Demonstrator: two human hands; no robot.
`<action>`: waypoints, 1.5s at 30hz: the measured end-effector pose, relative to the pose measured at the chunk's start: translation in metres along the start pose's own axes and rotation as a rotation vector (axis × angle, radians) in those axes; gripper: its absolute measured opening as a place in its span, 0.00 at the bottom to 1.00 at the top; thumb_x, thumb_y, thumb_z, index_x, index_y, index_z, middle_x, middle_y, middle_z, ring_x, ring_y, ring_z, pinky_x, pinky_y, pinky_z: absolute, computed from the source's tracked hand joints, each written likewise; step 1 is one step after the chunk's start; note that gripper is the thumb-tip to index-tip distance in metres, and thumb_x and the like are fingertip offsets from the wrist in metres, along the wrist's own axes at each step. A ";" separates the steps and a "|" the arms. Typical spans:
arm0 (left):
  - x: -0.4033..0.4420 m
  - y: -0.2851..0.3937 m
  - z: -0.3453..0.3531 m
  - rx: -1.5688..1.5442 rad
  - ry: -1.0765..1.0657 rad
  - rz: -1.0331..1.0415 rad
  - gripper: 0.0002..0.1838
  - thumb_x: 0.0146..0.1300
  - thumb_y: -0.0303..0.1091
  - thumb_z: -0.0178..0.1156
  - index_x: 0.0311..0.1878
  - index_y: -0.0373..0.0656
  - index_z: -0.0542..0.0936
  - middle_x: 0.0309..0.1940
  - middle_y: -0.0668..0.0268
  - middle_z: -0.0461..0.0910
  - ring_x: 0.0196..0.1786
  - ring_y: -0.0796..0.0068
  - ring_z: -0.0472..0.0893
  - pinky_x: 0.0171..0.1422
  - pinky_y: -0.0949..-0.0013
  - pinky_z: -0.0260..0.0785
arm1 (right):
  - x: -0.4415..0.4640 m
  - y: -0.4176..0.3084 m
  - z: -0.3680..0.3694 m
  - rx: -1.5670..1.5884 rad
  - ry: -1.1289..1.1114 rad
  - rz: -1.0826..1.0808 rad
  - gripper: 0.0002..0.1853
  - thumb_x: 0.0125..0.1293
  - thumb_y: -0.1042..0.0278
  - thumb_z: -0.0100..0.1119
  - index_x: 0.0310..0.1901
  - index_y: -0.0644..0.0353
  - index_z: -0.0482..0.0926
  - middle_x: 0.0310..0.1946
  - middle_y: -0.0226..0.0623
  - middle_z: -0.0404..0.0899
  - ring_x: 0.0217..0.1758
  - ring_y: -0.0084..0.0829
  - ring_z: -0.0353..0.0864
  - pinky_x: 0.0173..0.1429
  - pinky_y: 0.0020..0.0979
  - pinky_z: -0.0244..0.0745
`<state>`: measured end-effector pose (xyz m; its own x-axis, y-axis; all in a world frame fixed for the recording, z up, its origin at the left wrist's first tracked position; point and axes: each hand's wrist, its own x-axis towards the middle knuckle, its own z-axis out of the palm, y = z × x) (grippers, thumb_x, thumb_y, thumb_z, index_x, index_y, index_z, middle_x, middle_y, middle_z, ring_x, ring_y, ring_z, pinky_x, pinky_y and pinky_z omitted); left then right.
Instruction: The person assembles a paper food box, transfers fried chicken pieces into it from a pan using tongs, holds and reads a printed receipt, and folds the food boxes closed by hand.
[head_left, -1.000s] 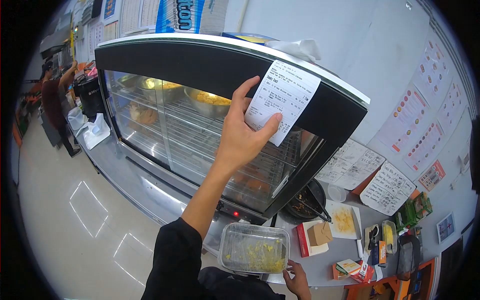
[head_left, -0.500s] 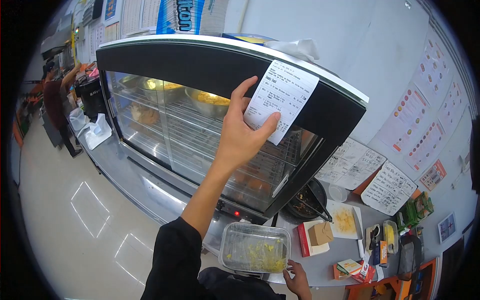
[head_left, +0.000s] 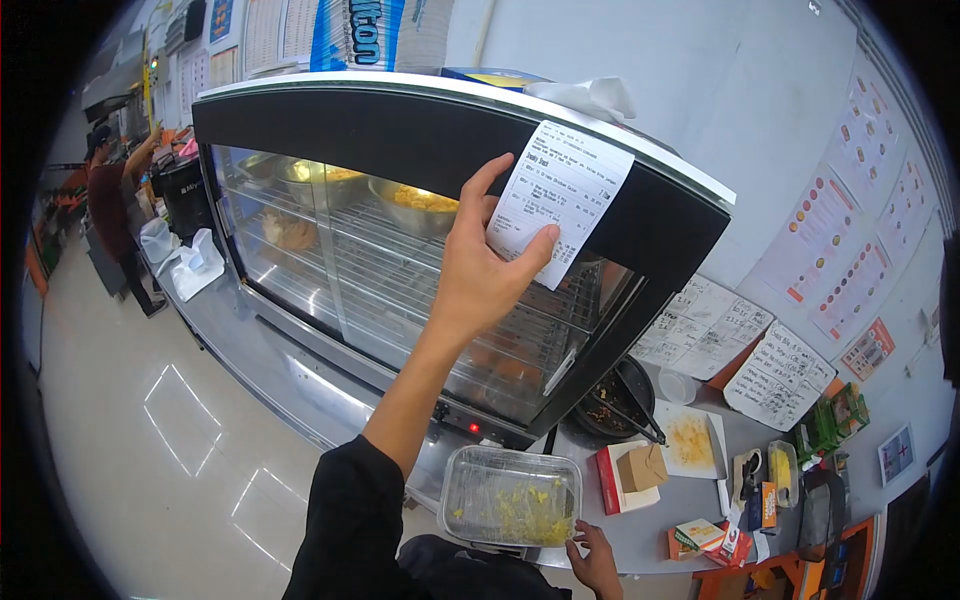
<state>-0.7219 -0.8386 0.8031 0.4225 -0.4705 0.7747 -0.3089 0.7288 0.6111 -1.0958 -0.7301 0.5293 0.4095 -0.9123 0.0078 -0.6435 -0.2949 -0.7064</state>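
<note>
My left hand (head_left: 487, 265) is raised in front of the glass display warmer (head_left: 460, 115), pinching a printed receipt (head_left: 560, 185) between thumb and fingers. The receipt's printed side faces me, against the warmer's black upper band. Low in view, my right hand (head_left: 597, 562) has its thumb and fingers closed at the near right corner of a shallow rectangular tray (head_left: 480, 500). Yellow food bits are scattered over the tray's bottom. Inside the warmer, metal bowls (head_left: 425, 210) of yellow food sit on the wire rack.
Right of the warmer are a black pan (head_left: 615, 400) with tongs, a stained cutting board (head_left: 688, 440), a knife (head_left: 722, 495) and a red-and-white box (head_left: 612, 480). A white plastic bag (head_left: 195, 265) lies at the counter's left end. Another person (head_left: 110, 200) stands farther off at left.
The receipt has tilted and shifted very slightly left in my left hand. My right hand stays at the tray corner.
</note>
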 end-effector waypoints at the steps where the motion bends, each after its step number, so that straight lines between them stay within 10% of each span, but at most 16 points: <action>1: 0.000 0.000 0.000 0.009 -0.002 0.003 0.39 0.57 0.30 0.67 0.70 0.42 0.59 0.41 0.54 0.80 0.43 0.69 0.83 0.43 0.69 0.77 | 0.000 0.001 0.000 -0.005 -0.002 0.003 0.24 0.60 0.72 0.63 0.58 0.64 0.72 0.49 0.47 0.76 0.45 0.38 0.83 0.49 0.36 0.80; 45: 0.001 -0.002 -0.004 -0.021 -0.008 -0.038 0.41 0.57 0.29 0.67 0.70 0.39 0.56 0.41 0.52 0.80 0.43 0.69 0.83 0.43 0.70 0.76 | 0.002 0.004 0.006 0.006 -0.001 0.000 0.23 0.60 0.73 0.64 0.58 0.63 0.72 0.48 0.46 0.76 0.45 0.37 0.83 0.49 0.35 0.80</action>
<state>-0.7180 -0.8381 0.8020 0.4267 -0.5019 0.7524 -0.2751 0.7205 0.6366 -1.0937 -0.7316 0.5223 0.4102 -0.9120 0.0077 -0.6394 -0.2936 -0.7106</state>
